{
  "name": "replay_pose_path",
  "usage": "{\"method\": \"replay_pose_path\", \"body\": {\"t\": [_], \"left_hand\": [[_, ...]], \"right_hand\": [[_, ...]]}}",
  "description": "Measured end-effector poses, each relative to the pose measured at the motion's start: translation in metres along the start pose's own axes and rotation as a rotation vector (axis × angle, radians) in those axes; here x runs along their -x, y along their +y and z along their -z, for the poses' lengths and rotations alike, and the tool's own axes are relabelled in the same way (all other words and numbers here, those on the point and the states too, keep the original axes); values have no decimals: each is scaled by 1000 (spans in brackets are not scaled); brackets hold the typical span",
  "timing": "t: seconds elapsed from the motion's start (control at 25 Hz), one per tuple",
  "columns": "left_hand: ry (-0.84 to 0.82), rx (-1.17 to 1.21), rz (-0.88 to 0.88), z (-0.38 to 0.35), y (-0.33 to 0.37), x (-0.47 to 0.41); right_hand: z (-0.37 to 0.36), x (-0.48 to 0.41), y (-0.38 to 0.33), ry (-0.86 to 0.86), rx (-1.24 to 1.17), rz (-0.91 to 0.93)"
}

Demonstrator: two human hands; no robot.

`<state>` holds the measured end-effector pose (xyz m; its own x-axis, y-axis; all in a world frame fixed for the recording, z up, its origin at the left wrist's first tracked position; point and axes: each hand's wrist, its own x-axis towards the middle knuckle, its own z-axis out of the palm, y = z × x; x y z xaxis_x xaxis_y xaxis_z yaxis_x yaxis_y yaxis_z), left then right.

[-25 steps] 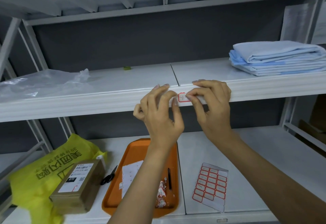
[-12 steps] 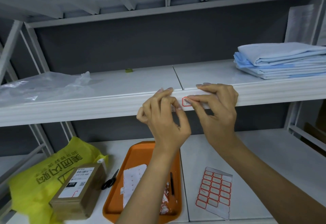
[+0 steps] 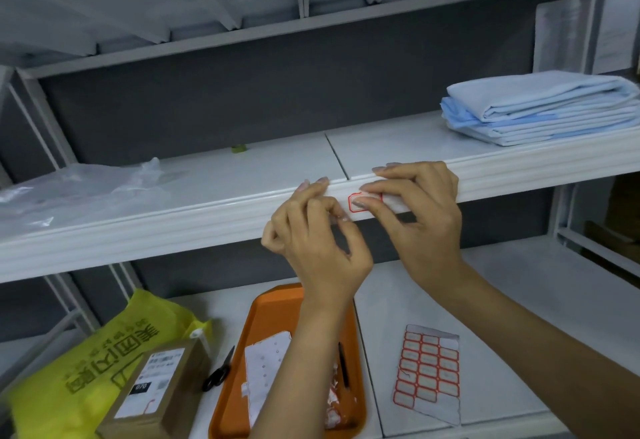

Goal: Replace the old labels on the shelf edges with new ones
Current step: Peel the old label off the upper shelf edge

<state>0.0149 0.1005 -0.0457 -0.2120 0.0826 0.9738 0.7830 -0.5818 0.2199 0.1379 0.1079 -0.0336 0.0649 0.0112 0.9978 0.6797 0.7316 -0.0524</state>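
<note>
1. Right grip [image 3: 412, 217]: I see thumb and forefinger pressed flat on the red-bordered label [image 3: 360, 202], which sits on the shelf edge [image 3: 173, 231], other fingers hooked over the top.
2. Left grip [image 3: 311, 238], just left of the label, is loosely curled, grasping nothing I can see.
3. Below the label, a label sheet [image 3: 429, 379] is mostly full and an orange tray [image 3: 273, 310] holds scraps, so I judge much is left.
4. Fingers hide the label's right half; any writing is unreadable.
</note>
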Motion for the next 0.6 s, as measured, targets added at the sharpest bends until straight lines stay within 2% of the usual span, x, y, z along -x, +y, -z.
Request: {"method": "replay_pose_path", "body": {"t": [0.6], "left_hand": [[16, -9, 41, 1, 7, 2]], "right_hand": [[3, 2, -2, -3, -56, -1]]}}
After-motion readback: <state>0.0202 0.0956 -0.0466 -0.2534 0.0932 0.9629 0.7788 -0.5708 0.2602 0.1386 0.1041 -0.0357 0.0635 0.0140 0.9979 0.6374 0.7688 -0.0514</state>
